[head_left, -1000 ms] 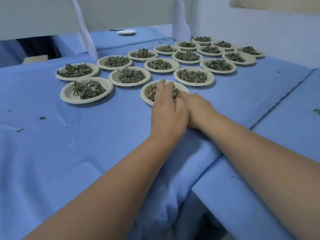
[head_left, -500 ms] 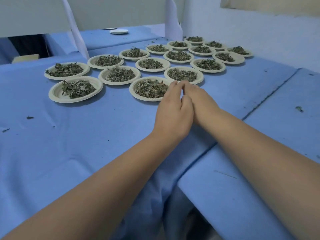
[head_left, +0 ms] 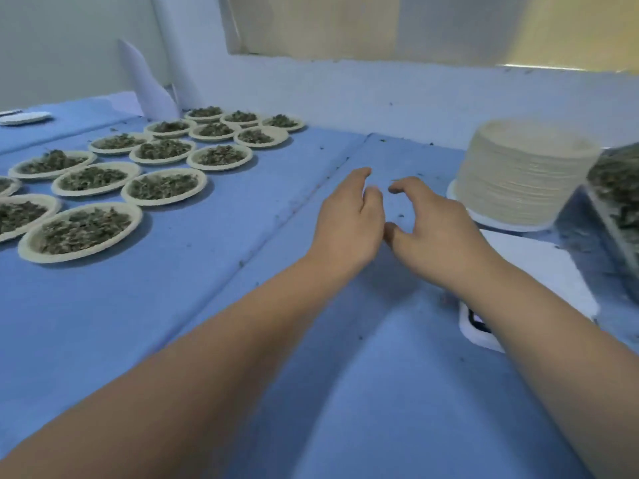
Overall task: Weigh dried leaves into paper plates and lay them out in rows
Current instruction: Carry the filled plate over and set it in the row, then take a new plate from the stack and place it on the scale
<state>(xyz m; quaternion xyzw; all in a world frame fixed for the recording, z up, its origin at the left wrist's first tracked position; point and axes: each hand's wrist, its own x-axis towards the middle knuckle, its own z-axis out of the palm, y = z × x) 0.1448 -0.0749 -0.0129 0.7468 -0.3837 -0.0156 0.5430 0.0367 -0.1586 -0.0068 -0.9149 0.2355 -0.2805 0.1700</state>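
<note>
Several paper plates of dried leaves lie in rows on the blue cloth at the left; the nearest plate (head_left: 80,231) sits at the front of them. My left hand (head_left: 347,224) and my right hand (head_left: 428,224) hover side by side over bare cloth right of the rows, fingers loosely curled, holding nothing. A tall stack of empty paper plates (head_left: 522,183) stands to the right of my right hand. A white scale (head_left: 539,281) lies under my right forearm, partly hidden. A container of loose dried leaves (head_left: 617,191) shows at the right edge.
A seam between two tables (head_left: 294,216) runs diagonally left of my hands. A white wall (head_left: 380,95) closes the back. A single white plate (head_left: 26,117) lies far left on another table. Leaf crumbs dot the cloth.
Both hands have drawn back from the last laid plate and moved right, fingers now apart. The view has swung right, bringing the plate stack, scale and leaf container into sight.
</note>
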